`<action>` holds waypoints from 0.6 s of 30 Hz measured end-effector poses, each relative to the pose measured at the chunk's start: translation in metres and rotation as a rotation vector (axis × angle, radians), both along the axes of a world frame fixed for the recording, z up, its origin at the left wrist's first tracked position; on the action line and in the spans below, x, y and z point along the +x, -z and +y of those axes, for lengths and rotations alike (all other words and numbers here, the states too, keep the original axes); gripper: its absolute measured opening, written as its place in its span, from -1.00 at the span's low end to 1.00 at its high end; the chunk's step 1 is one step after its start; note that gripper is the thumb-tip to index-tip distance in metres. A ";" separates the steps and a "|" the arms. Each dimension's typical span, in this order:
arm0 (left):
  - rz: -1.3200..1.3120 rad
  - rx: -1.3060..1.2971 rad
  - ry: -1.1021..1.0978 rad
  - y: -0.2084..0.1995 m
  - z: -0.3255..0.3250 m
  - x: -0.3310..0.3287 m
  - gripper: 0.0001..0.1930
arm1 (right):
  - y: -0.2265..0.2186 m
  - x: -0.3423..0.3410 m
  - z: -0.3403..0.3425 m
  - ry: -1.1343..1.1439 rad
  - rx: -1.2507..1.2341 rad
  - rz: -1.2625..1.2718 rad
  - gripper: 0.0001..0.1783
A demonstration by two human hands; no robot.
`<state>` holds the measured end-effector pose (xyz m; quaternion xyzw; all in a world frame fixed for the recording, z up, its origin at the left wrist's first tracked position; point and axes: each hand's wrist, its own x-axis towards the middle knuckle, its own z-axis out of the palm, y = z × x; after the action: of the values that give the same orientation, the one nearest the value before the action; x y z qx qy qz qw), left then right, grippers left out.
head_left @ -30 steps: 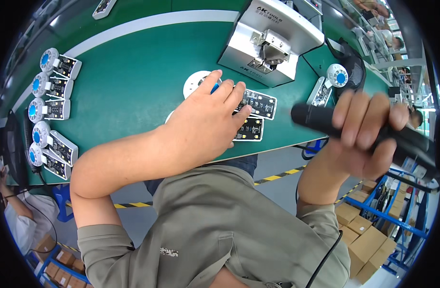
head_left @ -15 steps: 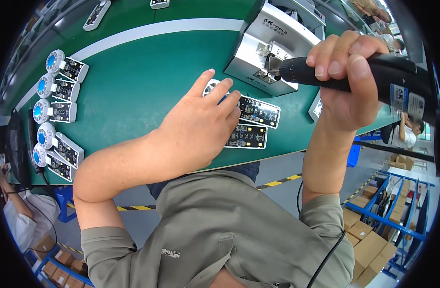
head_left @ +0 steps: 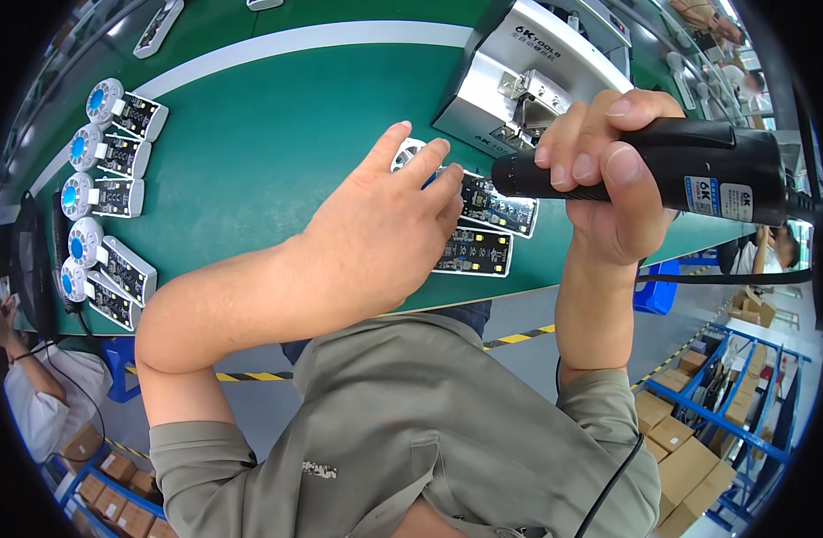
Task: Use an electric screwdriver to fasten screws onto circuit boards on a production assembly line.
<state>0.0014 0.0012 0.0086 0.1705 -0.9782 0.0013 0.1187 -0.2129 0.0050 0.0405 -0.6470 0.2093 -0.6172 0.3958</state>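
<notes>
My right hand (head_left: pixel 613 170) is wrapped round a black electric screwdriver (head_left: pixel 716 166), held level with its tip pointing left. That tip reaches the circuit board of a small handheld fan (head_left: pixel 517 213) with its white casing laid open. My left hand (head_left: pixel 380 229) lies over the fan's round head, fingers bent and spread, holding it against the bench; its thumb is hidden. Just nearer to me, partly under the same hand, is a second open casing (head_left: pixel 474 253) with a black board. Behind the screwdriver stands a silver screw feeder (head_left: pixel 487 76).
Several similar fans with blue centres (head_left: pixel 115 197) stand in a column at the left of the green bench (head_left: pixel 250 117). A blue stool (head_left: pixel 658 289) is below the bench's right edge. Boxes on a blue rack (head_left: pixel 689 448) stand at lower right. Other people sit at both sides.
My right hand has brought the screwdriver from the screw feeder leftward and down to the fan's board. The left hand stays on the fan; the whole view has shifted slightly.
</notes>
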 end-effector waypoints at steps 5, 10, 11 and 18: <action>-0.024 -0.004 -0.009 -0.005 -0.001 -0.002 -0.69 | 0.001 0.001 -0.005 -0.035 0.031 -0.019 -0.75; -0.172 0.088 -0.071 -0.008 0.001 -0.004 -0.43 | -0.002 0.002 -0.010 -0.033 0.064 0.055 -0.77; -0.173 0.080 -0.060 -0.009 0.001 -0.003 -0.43 | -0.003 0.004 -0.007 -0.006 0.082 0.005 -0.75; -0.179 0.041 -0.012 -0.012 -0.001 -0.001 -0.44 | 0.004 -0.002 0.009 0.149 0.003 -0.154 -0.66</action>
<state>0.0004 0.0002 0.0208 0.1777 -0.9837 -0.0030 0.0275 -0.2146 0.0135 0.0368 -0.5794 0.2268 -0.6927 0.3647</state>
